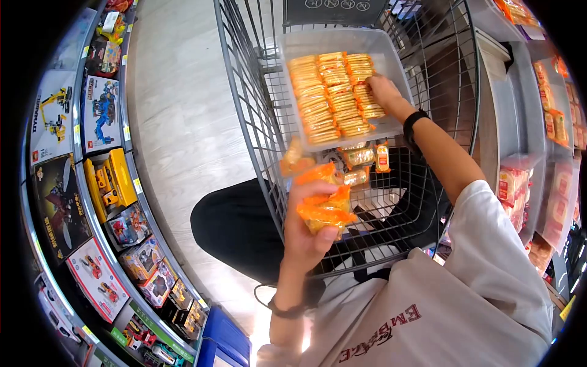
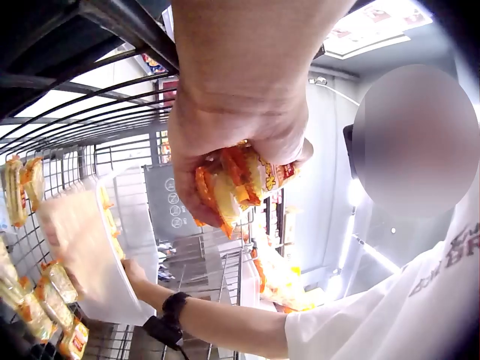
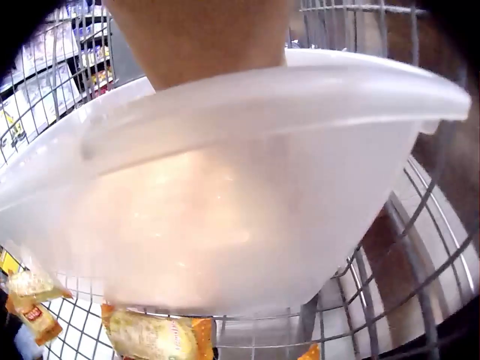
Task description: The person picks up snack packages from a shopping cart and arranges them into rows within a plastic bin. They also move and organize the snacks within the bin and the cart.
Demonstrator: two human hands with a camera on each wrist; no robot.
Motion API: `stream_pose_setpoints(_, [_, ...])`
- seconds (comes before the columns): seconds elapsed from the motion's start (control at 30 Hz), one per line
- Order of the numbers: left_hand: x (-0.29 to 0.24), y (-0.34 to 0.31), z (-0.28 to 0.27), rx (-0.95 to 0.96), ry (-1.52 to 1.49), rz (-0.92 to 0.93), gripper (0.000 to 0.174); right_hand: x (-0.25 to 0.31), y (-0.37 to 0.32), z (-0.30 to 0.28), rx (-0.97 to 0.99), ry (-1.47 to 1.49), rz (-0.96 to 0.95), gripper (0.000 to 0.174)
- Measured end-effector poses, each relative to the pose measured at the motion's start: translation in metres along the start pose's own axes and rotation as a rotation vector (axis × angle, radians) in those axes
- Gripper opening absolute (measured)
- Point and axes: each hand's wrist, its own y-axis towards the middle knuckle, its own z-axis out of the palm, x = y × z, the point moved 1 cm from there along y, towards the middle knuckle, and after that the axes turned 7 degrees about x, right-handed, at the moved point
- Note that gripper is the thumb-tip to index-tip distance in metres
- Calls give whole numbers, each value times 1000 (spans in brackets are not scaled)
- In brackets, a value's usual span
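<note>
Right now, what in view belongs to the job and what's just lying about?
In the job:
left hand, gripping orange-wrapped packs
right hand, at the rows of packs in the clear bin
loose packs in the cart

Seemingly just about:
boxed toys at far left
blue container
packaged goods at far right

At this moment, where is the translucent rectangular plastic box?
In the head view, the translucent rectangular plastic box is at upper centre, inside the grey wire shopping cart, with the person's right hand inside it.
</note>
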Motion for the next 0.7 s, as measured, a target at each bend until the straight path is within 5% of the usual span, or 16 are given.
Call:
stream_pose_setpoints(0.2, [11,1,-3,19,27,4,62,-5,3,-13,154,-74,-29,23])
stream_pose_setpoints(0.27, [9,2,-1,10,14,8,61,12,-18,-33,175,-110,-166,36])
stream_pose_setpoints(0.4, [11,3,-2,8,-24,37,58,6,-27,-25,433,-289,-161,44])
stream_pose_setpoints(0.5, [-7,3,3,-28,-98,-92,53,12,-31,-10,269,-302,-223,47])
stream_pose_setpoints(0.57, [7,2,-4,-38,-46,13,47,0,-30,19,-16,-438,-338,47])
stream_pose_setpoints(0.7, [14,4,-8,-49,-42,56,39,1,-28,13,128,-266,-147,49])
